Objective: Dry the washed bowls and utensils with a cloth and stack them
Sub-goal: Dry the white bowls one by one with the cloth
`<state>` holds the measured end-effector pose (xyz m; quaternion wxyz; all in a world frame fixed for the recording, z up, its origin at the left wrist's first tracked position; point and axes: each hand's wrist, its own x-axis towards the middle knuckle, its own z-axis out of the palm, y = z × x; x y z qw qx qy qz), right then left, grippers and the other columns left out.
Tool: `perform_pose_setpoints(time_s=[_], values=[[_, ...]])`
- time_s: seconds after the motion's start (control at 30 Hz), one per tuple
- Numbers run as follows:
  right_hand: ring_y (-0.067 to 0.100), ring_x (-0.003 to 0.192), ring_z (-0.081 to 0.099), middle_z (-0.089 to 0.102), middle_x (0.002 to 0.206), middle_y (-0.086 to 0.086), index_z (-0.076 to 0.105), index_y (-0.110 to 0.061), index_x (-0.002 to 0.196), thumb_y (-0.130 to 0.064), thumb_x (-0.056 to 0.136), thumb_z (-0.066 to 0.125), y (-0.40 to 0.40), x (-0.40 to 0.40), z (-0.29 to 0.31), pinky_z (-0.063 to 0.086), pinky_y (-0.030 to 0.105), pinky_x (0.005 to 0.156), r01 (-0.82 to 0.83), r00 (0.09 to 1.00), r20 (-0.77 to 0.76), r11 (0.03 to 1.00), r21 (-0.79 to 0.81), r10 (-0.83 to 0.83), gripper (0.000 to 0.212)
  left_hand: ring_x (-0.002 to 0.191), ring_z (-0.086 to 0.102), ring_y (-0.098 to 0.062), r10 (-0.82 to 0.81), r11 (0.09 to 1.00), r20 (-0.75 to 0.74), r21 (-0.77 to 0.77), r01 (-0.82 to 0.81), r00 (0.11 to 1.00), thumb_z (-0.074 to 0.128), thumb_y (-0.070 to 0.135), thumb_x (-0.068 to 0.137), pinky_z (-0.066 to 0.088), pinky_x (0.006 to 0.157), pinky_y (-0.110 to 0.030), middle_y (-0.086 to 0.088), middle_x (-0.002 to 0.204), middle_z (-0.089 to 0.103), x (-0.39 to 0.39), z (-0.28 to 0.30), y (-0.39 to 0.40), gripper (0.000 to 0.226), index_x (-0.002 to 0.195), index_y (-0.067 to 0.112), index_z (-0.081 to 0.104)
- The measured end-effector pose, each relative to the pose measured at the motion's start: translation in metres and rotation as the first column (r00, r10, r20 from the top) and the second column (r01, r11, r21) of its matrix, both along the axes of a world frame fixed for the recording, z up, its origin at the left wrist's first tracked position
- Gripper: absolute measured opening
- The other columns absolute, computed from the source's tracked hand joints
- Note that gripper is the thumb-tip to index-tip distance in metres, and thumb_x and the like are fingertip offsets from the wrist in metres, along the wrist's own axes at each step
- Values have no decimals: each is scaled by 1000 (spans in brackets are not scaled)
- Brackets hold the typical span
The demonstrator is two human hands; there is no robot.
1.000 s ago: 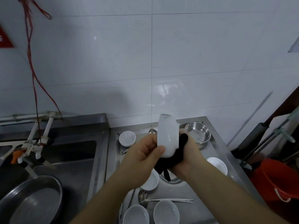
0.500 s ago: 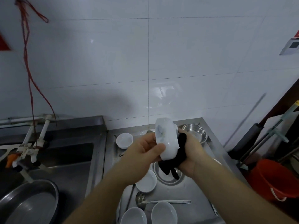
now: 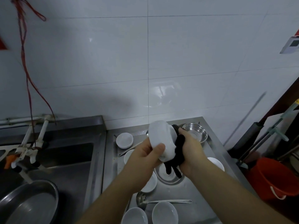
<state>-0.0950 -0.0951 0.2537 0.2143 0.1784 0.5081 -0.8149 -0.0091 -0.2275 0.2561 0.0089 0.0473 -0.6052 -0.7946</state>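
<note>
mid-wipe above the steel counter [image 3: 191, 191]: left hand [image 3: 144, 157] grips a tilted white bowl [image 3: 160, 139], right hand [image 3: 191, 149] presses a bunched black cloth [image 3: 178, 152] against it; next likely stacking it.

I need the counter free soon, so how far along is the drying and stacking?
Early, it seems. No stack of dried bowls shows. In hand: the left hand holds a white bowl on edge while the right hand presses a black cloth against it. Left: white bowls lie singly across the counter, plus a steel bowl and a ladle. Which are already dry I cannot tell.
</note>
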Motion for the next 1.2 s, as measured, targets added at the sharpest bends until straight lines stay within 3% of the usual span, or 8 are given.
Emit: perform_pose_setpoints(time_s=[0.1, 0.27, 0.5, 0.67, 0.8, 0.93, 1.03, 1.2], values=[[32, 103, 75, 78, 115, 10, 72, -29, 119, -33, 104, 57, -9, 14, -2, 62, 44, 74, 58, 990, -136, 988, 142, -39, 22, 119, 71, -19, 37, 985, -13, -169, -39, 999, 55, 22, 108, 57, 100, -38, 0, 123, 77, -3, -10, 4, 27, 133, 22, 65], [10, 104, 72, 74, 104, -22, 62, -55, 123, -37, 109, 50, -18, 41, -1, 61, 51, 93, 66, 880, -452, 903, 424, 148, 26, 113, 73, -18, 124, 980, 27, -161, -118, 992, 52, 19, 108, 59, 97, -37, -1, 116, 78, -8, -10, 2, 26, 130, 19, 66], [17, 93, 74, 76, 98, -7, 67, -47, 110, -34, 109, 50, -16, 24, 9, 62, 38, 69, 32, 897, -421, 928, 371, 137, 21, 90, 71, -17, 69, 829, -55, -552, -88, 996, 55, 33, 107, 60, 83, -36, 5, 94, 75, -2, -9, -4, 14, 108, 32, 69], [25, 97, 76, 77, 107, 3, 68, -34, 117, -53, 94, 68, -6, -1, 19, 63, 55, 91, -93, 950, -253, 938, 335, 185, 29, 94, 68, -11, -156, 471, 66, -872, 133, 985, 50, 47, 106, 57, 88, -37, 7, 105, 74, 1, -12, -4, 26, 123, 29, 60], [30, 87, 77, 76, 107, 12, 65, -23, 122, -47, 73, 89, 4, -3, 5, 65, 46, 65, -232, 929, -179, 888, 397, 323, 61, 101, 68, -20, -259, 148, 135, -973, 177, 956, 45, 42, 109, 56, 89, -37, -2, 116, 71, -4, -8, -8, 28, 126, 22, 54], [31, 83, 74, 75, 107, 14, 67, -18, 122, -32, 90, 81, 12, 3, -18, 57, 34, 53, -157, 972, -131, 956, 249, 194, 38, 97, 67, -21, -279, -24, 84, -996, 80, 957, 46, 44, 107, 55, 89, -38, -1, 111, 72, -6, -17, -10, 26, 116, 23, 56], [38, 84, 73, 77, 107, 16, 69, -15, 119, -25, 96, 75, 16, 8, -29, 56, 44, 65, -76, 995, -51, 992, 101, 81, 25, 93, 63, -15, -267, 33, -22, -999, -14, 963, 50, 49, 103, 50, 93, -31, 6, 101, 73, -7, -25, -11, 26, 111, 28, 63], [42, 82, 65, 72, 110, 20, 68, -20, 126, -27, 98, 71, 28, 12, -46, 45, 34, 47, -15, 1000, 1, 999, 43, 15, 29, 129, 48, 0, -43, 392, -132, -914, -104, 990, 54, 49, 102, 40, 112, -28, 20, 139, 59, -7, -44, -6, 30, 130, 38, 59]])
